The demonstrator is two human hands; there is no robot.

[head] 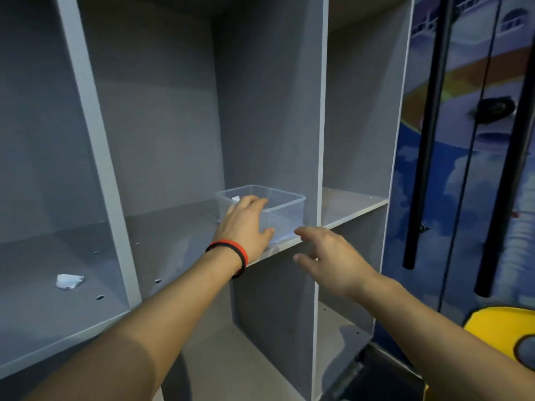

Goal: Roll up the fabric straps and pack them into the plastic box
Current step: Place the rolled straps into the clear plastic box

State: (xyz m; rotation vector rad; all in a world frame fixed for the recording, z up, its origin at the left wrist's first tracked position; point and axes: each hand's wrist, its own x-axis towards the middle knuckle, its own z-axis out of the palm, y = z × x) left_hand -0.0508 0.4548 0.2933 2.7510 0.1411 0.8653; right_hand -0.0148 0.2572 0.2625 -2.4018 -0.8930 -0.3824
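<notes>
A clear plastic box (285, 208) without a lid stands at the right end of the middle grey shelf (170, 241), against the upright panel. Nothing but a small white label shows inside it. My left hand (246, 227), with a red and black band on the wrist, lies against the box's near left side, fingers over the rim and thumb along the front wall. Just in front of the shelf edge, my right hand (327, 256) hovers below and right of the box with fingers spread, touching nothing. No fabric straps are in view.
The grey cabinet has several open compartments split by upright panels (320, 140). A crumpled white scrap (69, 281) lies on the left shelf. A door with black bar handles (428, 134) and a printed picture stands at the right, above a yellow object (498, 328).
</notes>
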